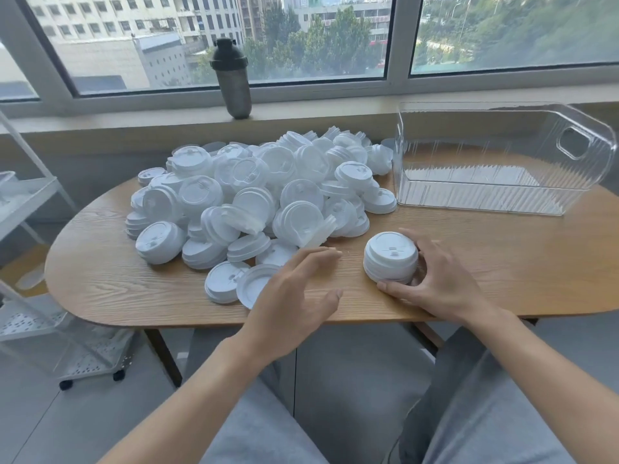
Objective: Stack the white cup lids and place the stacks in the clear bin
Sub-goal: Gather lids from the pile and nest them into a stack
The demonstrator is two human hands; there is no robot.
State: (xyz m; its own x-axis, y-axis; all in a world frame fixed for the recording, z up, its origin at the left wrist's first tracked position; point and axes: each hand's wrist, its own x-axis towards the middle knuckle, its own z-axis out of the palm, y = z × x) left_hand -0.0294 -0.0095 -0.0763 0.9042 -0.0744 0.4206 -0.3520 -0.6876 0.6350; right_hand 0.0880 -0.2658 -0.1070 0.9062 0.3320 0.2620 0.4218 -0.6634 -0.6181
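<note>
A big heap of loose white cup lids [254,195] covers the middle and left of the wooden table [502,262]. Near the front edge stands a short stack of lids [390,257]. My right hand [432,283] curls round that stack, fingers behind it and thumb in front. My left hand [294,296] hovers open just left of the stack, fingers spread over the nearest loose lids, holding nothing. The clear bin [495,192] sits at the back right of the table with no lids in it.
A dark shaker bottle [233,78] stands on the window sill behind the heap. A white wheeled cart [50,329] is on the floor to the left. Bare table shows right of the stack and in front of the bin.
</note>
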